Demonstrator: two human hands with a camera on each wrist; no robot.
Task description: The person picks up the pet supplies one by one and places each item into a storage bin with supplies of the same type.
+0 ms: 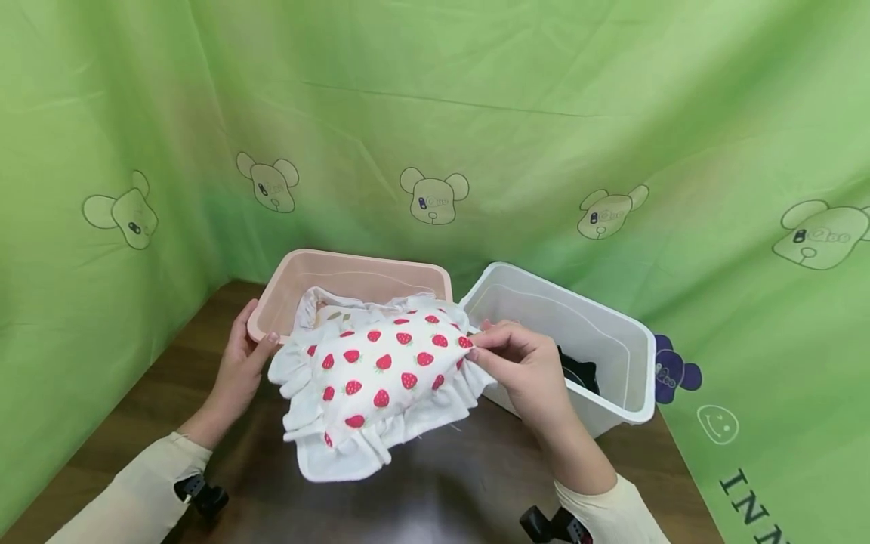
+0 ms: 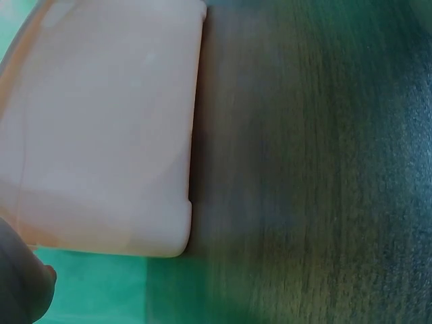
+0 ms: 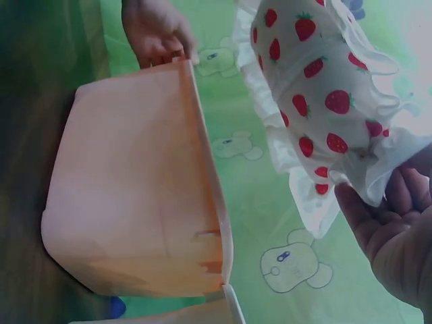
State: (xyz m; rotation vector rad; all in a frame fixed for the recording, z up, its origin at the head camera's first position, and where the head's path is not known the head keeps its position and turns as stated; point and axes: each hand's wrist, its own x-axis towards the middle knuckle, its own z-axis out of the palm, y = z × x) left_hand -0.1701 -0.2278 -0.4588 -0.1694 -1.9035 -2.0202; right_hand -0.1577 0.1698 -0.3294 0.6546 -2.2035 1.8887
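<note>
A small white pillow with a red strawberry print and a ruffled edge hangs tilted over the front of the pink plastic bin. My right hand pinches it by one corner between thumb and fingers; the right wrist view shows the pillow raised above the bin's rim. My left hand grips the bin's left end, thumb over the rim. Inside the bin lies a pale ruffled item with a brownish print, partly hidden behind the pillow.
To the right, a white plastic bin stands at an angle, close to the pink one, with a black item inside. Both bins stand on a dark wooden table. Green curtain with bear drawings hangs behind and at both sides.
</note>
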